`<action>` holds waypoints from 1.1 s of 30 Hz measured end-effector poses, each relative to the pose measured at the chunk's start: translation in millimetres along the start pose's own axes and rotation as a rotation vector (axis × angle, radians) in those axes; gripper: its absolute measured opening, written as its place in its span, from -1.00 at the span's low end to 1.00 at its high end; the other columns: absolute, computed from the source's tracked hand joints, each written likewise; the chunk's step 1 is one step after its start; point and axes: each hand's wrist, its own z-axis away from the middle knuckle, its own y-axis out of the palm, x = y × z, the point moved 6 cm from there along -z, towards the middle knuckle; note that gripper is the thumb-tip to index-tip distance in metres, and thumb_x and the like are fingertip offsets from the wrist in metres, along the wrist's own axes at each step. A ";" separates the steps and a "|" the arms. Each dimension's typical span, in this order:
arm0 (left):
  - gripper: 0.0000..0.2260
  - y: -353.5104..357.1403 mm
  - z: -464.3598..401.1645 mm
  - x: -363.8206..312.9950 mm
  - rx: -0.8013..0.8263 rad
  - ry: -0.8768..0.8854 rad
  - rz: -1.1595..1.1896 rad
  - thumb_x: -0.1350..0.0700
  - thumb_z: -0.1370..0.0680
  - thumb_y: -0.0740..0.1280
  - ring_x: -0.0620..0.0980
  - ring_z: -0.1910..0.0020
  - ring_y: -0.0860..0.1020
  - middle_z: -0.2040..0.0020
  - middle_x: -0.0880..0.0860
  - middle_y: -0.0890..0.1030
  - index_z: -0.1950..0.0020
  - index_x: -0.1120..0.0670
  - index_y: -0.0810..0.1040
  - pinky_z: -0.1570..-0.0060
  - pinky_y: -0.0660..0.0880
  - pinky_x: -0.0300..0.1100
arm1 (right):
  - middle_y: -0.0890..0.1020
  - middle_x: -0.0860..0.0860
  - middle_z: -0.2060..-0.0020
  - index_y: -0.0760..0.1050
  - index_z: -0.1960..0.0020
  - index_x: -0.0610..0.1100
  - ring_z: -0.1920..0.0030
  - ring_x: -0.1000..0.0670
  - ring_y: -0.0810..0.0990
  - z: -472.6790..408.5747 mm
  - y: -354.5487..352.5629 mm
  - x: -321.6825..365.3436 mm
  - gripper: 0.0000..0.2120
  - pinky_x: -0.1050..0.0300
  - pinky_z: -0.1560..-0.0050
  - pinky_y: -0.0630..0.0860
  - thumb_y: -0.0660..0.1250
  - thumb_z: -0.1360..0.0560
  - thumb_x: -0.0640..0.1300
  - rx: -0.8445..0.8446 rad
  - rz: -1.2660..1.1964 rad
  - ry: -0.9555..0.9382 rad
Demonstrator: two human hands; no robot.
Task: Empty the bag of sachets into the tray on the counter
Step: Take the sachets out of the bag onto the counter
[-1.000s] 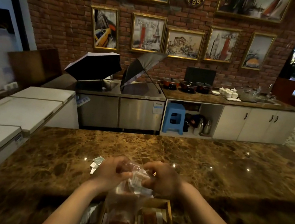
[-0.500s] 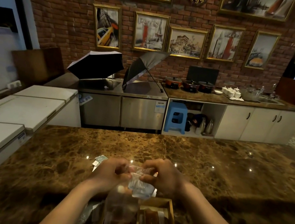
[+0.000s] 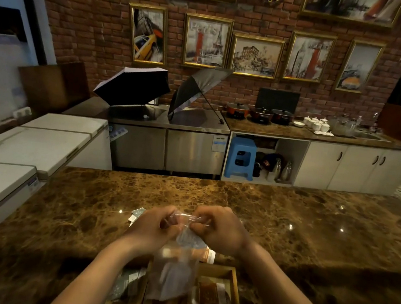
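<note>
A clear plastic bag (image 3: 174,269) hangs mouth-down over a wooden compartment tray (image 3: 235,290) at the counter's near edge. My left hand (image 3: 155,225) and my right hand (image 3: 219,228) both pinch the bag's upper end, side by side above the tray. Sachets (image 3: 202,254) show through the bag's middle, and its lower part is blurred over the tray's middle compartment. Brown sachets (image 3: 213,294) lie in the right compartment, pale ones (image 3: 124,283) in the left.
Two loose sachets (image 3: 136,213) lie on the brown marble counter (image 3: 312,232) just beyond my left hand. White chest freezers (image 3: 14,146) stand to the left. Behind are steel units with open umbrellas (image 3: 136,86), a blue stool and white cabinets.
Both hands have lifted the bag's top a little. The bag now hangs longer into the tray, and its contents have slid lower.
</note>
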 end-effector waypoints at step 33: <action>-0.82 48.8 -14.6 -24.2 0.102 0.014 0.120 0.00 -0.44 0.49 -0.20 0.09 0.66 0.11 -0.19 0.70 0.01 -0.24 0.61 0.00 0.63 0.01 | 0.66 0.14 0.02 0.46 0.18 0.24 -0.02 0.10 0.61 47.4 -57.9 -44.9 -0.76 -0.02 -0.11 0.62 0.35 -0.59 -0.06 0.062 0.130 0.302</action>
